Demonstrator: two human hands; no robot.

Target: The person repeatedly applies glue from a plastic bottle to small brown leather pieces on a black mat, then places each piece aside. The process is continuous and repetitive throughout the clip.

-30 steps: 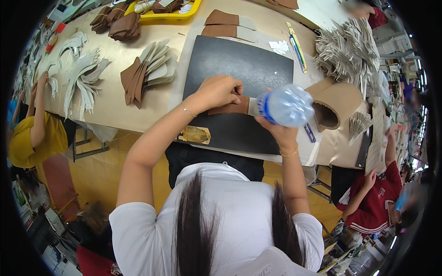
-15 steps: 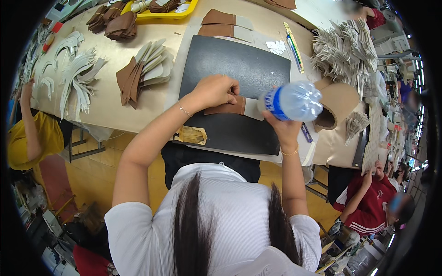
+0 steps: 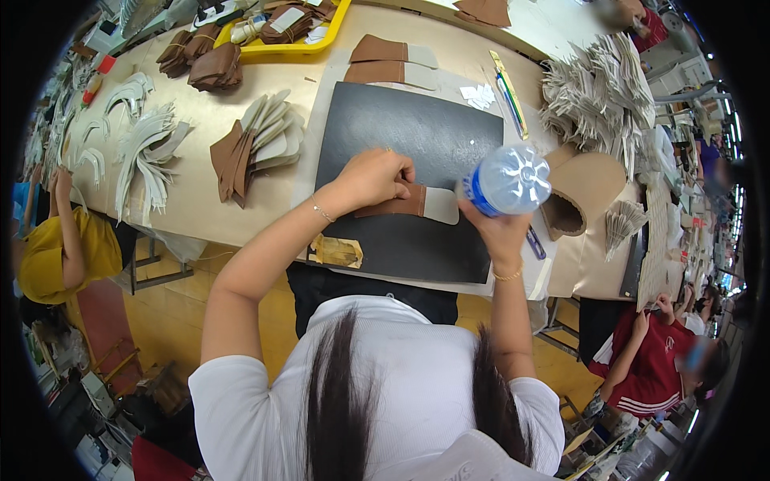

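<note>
Clear bottle (image 3: 513, 180), tipped base-up above the black mat's (image 3: 417, 116) right edge, gripped by the right hand (image 3: 504, 234): looks light, squeezable, best held round its middle. Smaller brown-and-white piece (image 3: 413, 204), flat on the mat: probably thin, bendy, best steadied where the left hand (image 3: 375, 176) curls; pinching? Can't tell.

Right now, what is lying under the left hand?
A flat brown-and-white piece shows partly beneath the left hand, with the black mat under it. Whatever the hand covers cannot be seen.
</note>
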